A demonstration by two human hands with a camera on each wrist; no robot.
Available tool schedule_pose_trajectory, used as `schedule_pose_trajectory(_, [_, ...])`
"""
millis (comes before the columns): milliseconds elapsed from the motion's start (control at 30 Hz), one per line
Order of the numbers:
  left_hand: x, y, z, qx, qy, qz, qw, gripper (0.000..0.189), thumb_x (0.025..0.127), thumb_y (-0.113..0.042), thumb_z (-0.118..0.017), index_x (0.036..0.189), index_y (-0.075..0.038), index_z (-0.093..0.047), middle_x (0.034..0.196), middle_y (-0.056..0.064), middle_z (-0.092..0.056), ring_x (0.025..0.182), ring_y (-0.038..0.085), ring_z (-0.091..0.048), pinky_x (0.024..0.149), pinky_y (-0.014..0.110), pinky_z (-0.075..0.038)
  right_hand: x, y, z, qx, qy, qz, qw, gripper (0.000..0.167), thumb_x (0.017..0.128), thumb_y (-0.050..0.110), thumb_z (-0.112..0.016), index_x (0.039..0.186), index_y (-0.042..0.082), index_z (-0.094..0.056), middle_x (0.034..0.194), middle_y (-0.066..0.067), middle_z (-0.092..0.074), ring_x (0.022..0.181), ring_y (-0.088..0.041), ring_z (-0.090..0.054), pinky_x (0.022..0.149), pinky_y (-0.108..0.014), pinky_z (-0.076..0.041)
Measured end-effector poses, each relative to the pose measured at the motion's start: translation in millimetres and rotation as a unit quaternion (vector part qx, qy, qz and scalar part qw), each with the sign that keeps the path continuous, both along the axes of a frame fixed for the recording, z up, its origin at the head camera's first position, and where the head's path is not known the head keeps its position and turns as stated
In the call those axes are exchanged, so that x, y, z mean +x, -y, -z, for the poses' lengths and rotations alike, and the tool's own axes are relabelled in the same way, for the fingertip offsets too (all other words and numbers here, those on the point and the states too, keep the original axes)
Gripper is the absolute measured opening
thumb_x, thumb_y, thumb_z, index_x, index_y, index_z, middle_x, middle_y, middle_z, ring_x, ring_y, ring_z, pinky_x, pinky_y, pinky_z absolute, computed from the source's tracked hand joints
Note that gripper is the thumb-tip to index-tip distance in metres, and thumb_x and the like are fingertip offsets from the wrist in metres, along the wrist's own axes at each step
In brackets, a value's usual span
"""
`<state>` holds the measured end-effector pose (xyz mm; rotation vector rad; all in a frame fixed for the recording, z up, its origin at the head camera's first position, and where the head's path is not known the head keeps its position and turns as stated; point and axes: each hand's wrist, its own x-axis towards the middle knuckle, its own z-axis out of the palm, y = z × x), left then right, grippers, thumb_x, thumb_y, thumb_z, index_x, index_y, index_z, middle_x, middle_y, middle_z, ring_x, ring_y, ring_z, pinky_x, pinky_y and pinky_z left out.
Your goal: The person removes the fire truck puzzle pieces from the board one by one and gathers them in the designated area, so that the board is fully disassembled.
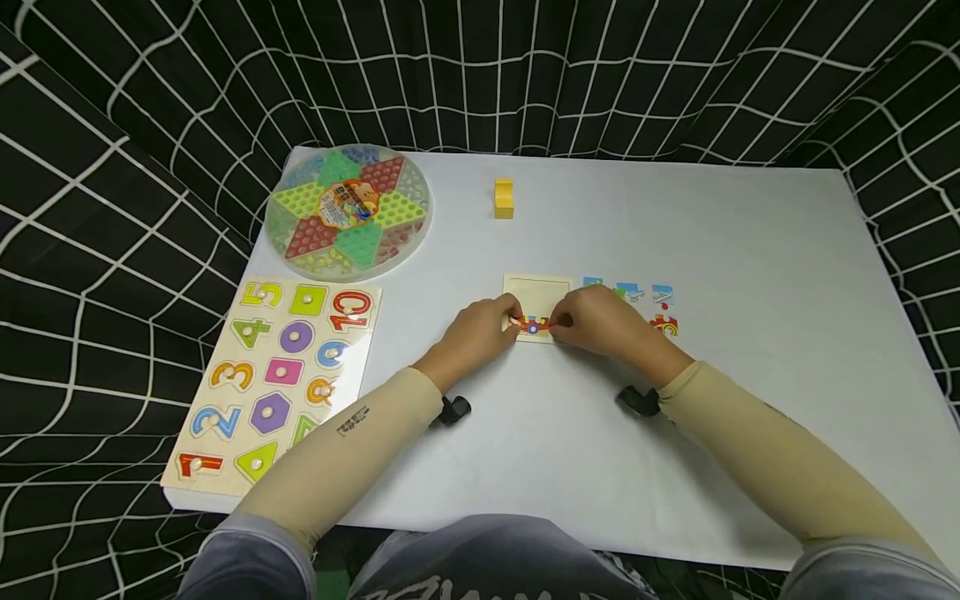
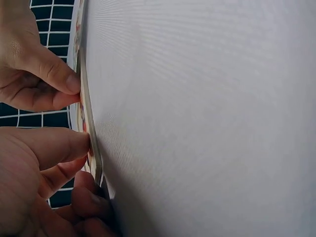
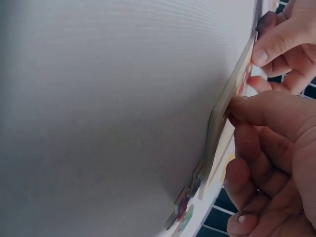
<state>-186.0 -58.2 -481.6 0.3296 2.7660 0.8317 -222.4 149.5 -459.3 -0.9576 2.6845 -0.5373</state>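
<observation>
A thin wooden puzzle tray [image 1: 537, 290] lies on the white table in front of me. Along its near edge is a red, yellow and blue jigsaw piece [image 1: 534, 326]. Its left end is pinched between the thumb and forefinger of my left hand [image 1: 480, 333]. From the other side, my right hand [image 1: 600, 321] pinches the right end, its remaining fingers curled in. In the left wrist view, the thumbs come down close to the near rim of the tray [image 2: 91, 118]. The fingertips partly cover the piece and the tray's lower corners.
Several loose jigsaw pieces [image 1: 662, 294] lie right of the tray, some partly behind my right hand. A yellow block [image 1: 504, 200] stands farther back. At left are a round Chinese checkers set [image 1: 408, 179] and a number-and-shape peg board [image 1: 352, 333]. Black netted curtain [image 1: 517, 75] surrounds the table.
</observation>
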Motion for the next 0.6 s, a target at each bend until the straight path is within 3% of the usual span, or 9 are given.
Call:
schedule_pose_trajectory(167, [-0.9, -1.0, -0.4, -0.004, 0.006, 0.003, 1.0, 0.015, 0.094, -0.021, -0.066, 0.107, -0.021, -0.061, 0.098, 0.0, -0.067, 0.084, 0.02, -0.056, 0.077, 0.037, -0.045, 1.3, -1.0, -2.2, -0.007, -0.015, 0.005, 0.9998, 0.004, 0.077, 0.01, -0.07, 0.079, 0.008, -0.073, 0.071, 0.004, -0.061, 0.067, -0.015, -0.053, 0.064, -0.031, -0.043])
schedule_pose_trajectory(300, [-1.7, -1.4, 0.4, 0.0, 0.011, 0.005, 0.9999, 0.015, 0.094, -0.022, -0.067, 0.108, -0.022, -0.061, 0.1, -0.001, -0.067, 0.084, 0.02, -0.055, 0.076, 0.036, -0.045, 5.5, -11.6, -7.6, -0.008, -0.004, 0.027, 0.9996, 0.003, 0.077, 0.013, -0.071, 0.078, 0.011, -0.073, 0.07, 0.006, -0.061, 0.068, -0.014, -0.053, 0.064, -0.031, -0.043])
schedule_pose_trajectory(467, [-1.6, -0.2, 0.1, 0.009, 0.017, 0.005, 0.9998, 0.014, 0.094, -0.021, -0.065, 0.108, -0.022, -0.061, 0.098, -0.004, -0.066, 0.082, 0.019, -0.054, 0.074, 0.034, -0.043, 16.3, -51.9, -7.3, -0.018, 0.039, 0.06, 0.9973, 0.005, 0.078, 0.011, -0.071, 0.075, 0.015, -0.071, 0.067, 0.007, -0.058, 0.07, -0.015, -0.05, 0.063, -0.032, -0.042])
schedule_pose_trajectory(600, [-1.7, 1.0, 0.5, 0.013, 0.021, 0.003, 0.9997, 0.013, 0.094, -0.021, -0.065, 0.107, -0.022, -0.061, 0.094, -0.005, -0.065, 0.08, 0.019, -0.054, 0.071, 0.033, -0.042, 26.4, -88.1, -3.6, -0.023, 0.049, 0.083, 0.9951, 0.01, 0.077, 0.012, -0.075, 0.072, 0.017, -0.068, 0.065, 0.007, -0.055, 0.067, -0.014, -0.049, 0.059, -0.029, -0.04])
